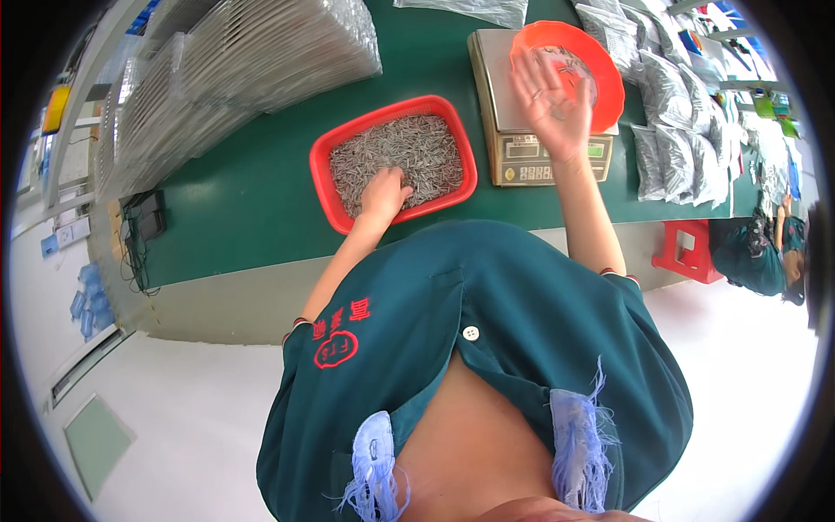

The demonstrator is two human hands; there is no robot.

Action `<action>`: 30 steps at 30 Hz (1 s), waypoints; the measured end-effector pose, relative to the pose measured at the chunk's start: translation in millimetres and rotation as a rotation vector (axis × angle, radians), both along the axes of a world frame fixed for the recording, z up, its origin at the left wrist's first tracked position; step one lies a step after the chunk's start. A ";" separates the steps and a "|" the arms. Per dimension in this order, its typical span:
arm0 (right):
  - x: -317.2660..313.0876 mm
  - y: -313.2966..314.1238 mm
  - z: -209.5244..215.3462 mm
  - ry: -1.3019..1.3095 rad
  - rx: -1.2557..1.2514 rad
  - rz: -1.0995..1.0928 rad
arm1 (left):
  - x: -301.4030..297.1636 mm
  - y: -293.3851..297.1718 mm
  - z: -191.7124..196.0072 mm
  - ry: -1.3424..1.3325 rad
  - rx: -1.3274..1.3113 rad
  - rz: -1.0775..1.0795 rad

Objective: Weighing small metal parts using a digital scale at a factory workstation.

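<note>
My left hand (384, 197) reaches into a red plastic basket (323, 187) filled with small grey metal pieces (396, 152) that look like screws or nails. Its fingers are curled down among the pieces, and their tips are partly hidden. Over the weighing scale (513, 174), my right hand (557, 109) is held palm up with the fingers stretched out; I see nothing plainly held in it. Behind it, an orange-red scalloped dish (609, 91) sits on the scale's plate. A few small pieces (570, 65) lie in the dish, partly covered by my fingers.
Stacked clear plastic trays (287, 52) fill the far left of the green table (235, 191). Filled clear bags (670, 96) are piled right of the scale. A black device with cables (143, 217) lies at the left edge. A red stool (687, 250) stands beyond the table's right front.
</note>
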State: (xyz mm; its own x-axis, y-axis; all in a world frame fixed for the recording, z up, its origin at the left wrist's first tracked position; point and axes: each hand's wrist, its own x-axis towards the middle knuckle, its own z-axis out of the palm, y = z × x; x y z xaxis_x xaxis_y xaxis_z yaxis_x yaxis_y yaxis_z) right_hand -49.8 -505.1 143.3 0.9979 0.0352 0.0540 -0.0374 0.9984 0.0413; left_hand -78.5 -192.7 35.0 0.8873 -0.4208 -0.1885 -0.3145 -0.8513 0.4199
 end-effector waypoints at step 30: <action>-5.7 151.1 -32.3 0.248 0.012 0.556 | 24.0 -31.5 141.3 0.376 -0.781 0.221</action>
